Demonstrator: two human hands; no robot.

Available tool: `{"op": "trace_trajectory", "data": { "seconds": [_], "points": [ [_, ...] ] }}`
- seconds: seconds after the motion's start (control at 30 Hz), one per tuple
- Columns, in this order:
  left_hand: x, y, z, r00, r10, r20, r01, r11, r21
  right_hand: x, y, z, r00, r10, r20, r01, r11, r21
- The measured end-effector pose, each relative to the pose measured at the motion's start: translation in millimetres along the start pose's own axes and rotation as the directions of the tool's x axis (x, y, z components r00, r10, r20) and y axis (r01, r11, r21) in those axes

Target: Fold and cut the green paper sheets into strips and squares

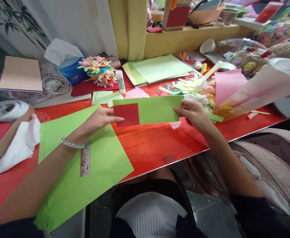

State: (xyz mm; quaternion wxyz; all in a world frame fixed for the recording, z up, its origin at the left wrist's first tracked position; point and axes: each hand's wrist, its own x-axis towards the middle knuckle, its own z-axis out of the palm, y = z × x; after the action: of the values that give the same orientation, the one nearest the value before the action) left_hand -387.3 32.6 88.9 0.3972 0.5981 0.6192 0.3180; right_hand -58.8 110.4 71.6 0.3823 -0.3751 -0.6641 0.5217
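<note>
A green paper strip (158,110) is held up level over the red table by both hands. At its left end a smaller red paper piece (126,114) lies against the green. My left hand (105,117) pinches that end, thumb on the red piece. The far right end is pinched by my right hand (190,112). Below my left forearm a large green paper sheet (105,158) covers the table's left part, with a patterned ruler (85,158) on it, partly under the wrist. A glue stick (120,81) stands upright behind the strip.
Small pale green papers (105,98) and a pink paper (136,93) lie behind the strip. Colourful folded paper pieces (97,71) are heaped at the back. Light green sheets (162,68) are stacked beyond. A tall plastic cup (259,87) leans at right; white tissue (20,145) lies left.
</note>
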Motion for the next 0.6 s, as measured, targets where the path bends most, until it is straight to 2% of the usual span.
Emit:
{"op": "trace_trajectory", "data": {
  "seconds": [0.13,0.23,0.37,0.53,0.6],
  "points": [
    [1.1,-5.8,0.3,0.996,0.069,-0.063,-0.062,0.992,0.107,0.7,2.8,-1.0,0.997,-0.075,-0.008,0.075,0.997,-0.011],
    [3.5,-12.5,0.9,0.992,0.117,-0.047,-0.110,0.986,0.125,2.8,8.6,-0.7,0.997,-0.078,0.027,0.078,0.997,-0.016],
    [4.9,-15.1,1.7,0.995,0.094,-0.033,-0.091,0.993,0.070,4.1,13.3,2.4,0.997,-0.081,0.013,0.081,0.997,0.005],
    [2.9,-12.6,1.8,0.993,0.105,-0.047,-0.099,0.989,0.110,3.7,13.0,6.2,0.993,-0.111,0.039,0.109,0.993,0.040],
    [1.9,-12.8,1.7,0.989,0.128,-0.079,-0.118,0.985,0.124,3.4,13.1,6.8,0.992,-0.123,0.012,0.123,0.992,0.016]
  ]
}}
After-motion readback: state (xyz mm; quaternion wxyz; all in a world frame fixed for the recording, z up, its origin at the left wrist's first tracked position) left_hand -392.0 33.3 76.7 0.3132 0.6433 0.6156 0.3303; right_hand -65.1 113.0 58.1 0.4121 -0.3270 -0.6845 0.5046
